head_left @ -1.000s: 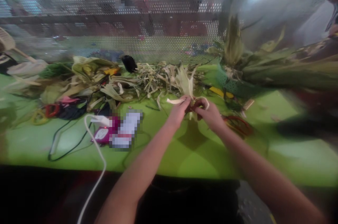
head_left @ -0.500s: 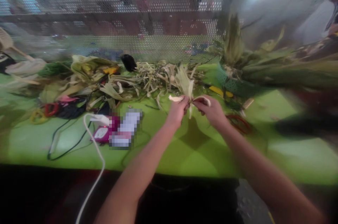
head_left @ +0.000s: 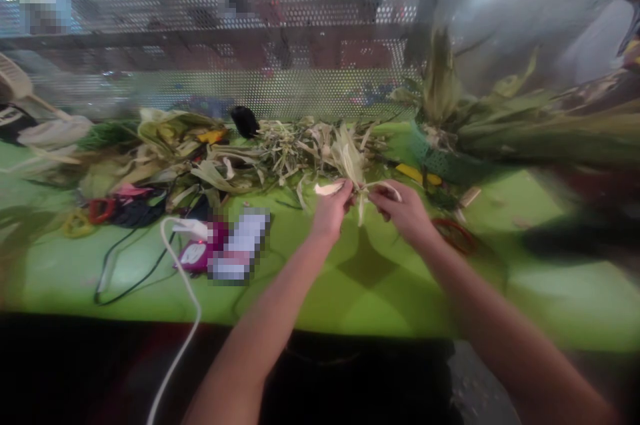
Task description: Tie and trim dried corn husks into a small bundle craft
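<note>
A perforated screen is seen across the back, above a green bench. At right, a green basket is filled with long husk leaves; along the rear of the bench, a heap of dry husks is spread. Over the middle of the bench, in front of the heap, a fanned husk bundle is held upright between the hands. It is gripped near its base by the left hand, with fingers closed; by the right hand, with fingertips pinched, a pale strip is held beside the bundle's narrow neck. Whether the strip is wrapped around the neck cannot be told. To the left, a magenta box is joined by a white plug. At far left, a red handle is placed just beside a yellow one.
</note>
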A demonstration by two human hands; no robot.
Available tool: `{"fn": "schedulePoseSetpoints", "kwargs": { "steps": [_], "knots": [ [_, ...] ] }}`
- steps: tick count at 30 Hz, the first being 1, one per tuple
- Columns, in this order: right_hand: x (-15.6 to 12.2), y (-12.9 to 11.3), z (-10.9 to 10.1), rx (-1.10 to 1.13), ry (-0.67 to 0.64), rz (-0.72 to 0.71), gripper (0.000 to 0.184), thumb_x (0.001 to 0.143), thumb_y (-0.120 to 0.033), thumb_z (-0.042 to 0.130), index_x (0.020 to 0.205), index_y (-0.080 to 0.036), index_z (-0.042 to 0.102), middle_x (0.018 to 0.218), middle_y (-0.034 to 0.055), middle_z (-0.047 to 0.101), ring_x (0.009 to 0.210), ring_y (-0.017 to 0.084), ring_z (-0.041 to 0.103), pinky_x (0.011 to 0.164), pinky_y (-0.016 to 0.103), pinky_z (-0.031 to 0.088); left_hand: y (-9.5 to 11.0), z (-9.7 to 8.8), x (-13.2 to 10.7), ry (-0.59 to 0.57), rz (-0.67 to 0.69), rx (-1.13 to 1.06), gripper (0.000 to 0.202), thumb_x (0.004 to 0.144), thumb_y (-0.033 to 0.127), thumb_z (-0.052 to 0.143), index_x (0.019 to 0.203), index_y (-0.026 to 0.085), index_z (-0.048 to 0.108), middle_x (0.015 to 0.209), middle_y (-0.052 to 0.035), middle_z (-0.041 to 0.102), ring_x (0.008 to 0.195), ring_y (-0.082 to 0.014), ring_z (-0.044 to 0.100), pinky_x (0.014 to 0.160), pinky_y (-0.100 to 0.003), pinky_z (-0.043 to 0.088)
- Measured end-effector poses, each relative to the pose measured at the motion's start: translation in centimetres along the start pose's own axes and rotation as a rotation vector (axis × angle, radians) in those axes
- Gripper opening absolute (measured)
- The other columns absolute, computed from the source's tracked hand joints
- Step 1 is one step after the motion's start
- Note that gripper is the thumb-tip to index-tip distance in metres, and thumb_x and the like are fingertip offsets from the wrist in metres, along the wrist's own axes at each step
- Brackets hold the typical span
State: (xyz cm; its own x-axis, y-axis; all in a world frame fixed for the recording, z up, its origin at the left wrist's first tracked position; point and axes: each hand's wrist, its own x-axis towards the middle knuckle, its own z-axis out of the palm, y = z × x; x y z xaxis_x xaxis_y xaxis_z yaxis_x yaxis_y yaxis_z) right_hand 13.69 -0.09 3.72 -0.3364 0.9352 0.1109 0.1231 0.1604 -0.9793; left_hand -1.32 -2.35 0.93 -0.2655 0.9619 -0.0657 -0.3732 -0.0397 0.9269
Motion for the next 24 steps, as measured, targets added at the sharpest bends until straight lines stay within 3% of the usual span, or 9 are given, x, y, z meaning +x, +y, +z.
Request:
{"fn": "schedulePoseSetpoints", "kwargs": {
  "steps": [9,15,24],
  "knots": [
    [-0.2,-0.1,0.1,0.034,-0.008,0.025,0.031,0.072,-0.045,0.073,0.07,-0.018,0.057,0.056,-0.0043,0.05,0.046,0.007,0.042,0.043,0.022,0.035,0.2,-0.3,0.1,0.0,0.079,0.027,0.029,0.08,0.045,0.067,0.082,0.016,0.068,0.063,0.0011,0.052,0.057,-0.0075,0.044,0.05,-0.021,0.03],
    [0.3,0.3,-0.2,0.021,0.024,0.0,0.033,0.074,-0.049,0.071,0.085,-0.017,0.067,0.062,-0.0022,0.056,0.05,0.009,0.042,0.045,0.023,0.034,0.5,-0.4,0.1,-0.159,0.029,0.109,0.03,0.083,0.046,0.065,0.09,0.016,0.064,0.064,0.0017,0.052,0.057,-0.0069,0.045,0.049,-0.02,0.026],
    [0.7,0.5,-0.4,-0.023,0.105,-0.156,0.021,0.073,-0.039,0.073,0.076,-0.02,0.068,0.076,0.0011,0.065,0.073,0.015,0.056,0.069,0.028,0.044,0.0,-0.3,-0.1,-0.293,0.029,0.267,0.036,0.087,0.05,0.057,0.074,0.017,0.054,0.06,0.0017,0.051,0.051,-0.007,0.037,0.049,-0.022,0.024]
  ]
}}
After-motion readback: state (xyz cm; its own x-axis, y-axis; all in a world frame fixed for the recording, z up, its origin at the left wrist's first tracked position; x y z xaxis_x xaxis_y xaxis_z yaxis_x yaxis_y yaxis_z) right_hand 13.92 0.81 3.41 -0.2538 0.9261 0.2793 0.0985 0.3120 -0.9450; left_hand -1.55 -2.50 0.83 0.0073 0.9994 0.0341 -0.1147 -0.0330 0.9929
